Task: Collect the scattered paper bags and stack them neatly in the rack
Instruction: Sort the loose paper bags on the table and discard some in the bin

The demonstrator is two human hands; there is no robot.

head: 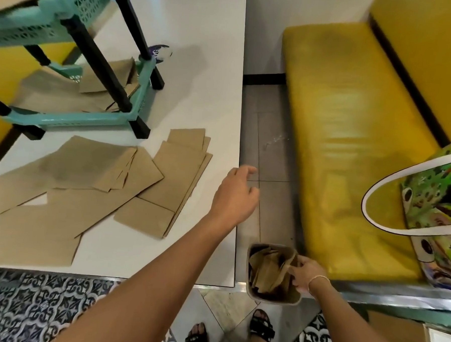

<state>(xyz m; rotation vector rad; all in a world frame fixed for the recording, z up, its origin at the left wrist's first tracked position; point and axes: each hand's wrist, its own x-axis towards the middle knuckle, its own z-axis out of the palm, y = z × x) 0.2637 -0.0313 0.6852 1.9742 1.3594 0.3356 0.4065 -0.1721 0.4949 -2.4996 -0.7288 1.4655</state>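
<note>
Several flat brown paper bags [93, 187] lie scattered on the white table [198, 64]. A teal rack [73, 115] with black posts stands at the table's far left, with a few bags [103, 80] on its lower shelf. My left hand [235, 195] hovers open over the table's right edge, holding nothing. Below the table edge, my right hand [305, 275] reaches into a small grey bin [252, 292] on the floor. Its fingers are closed on a crumpled brown paper bag [268, 272] inside the bin.
A yellow padded bench [351, 151] runs along the right, with a colourful tote bag [431, 207] on it. Grey floor tiles lie between table and bench. My sandalled feet [260, 329] stand on patterned tiles below.
</note>
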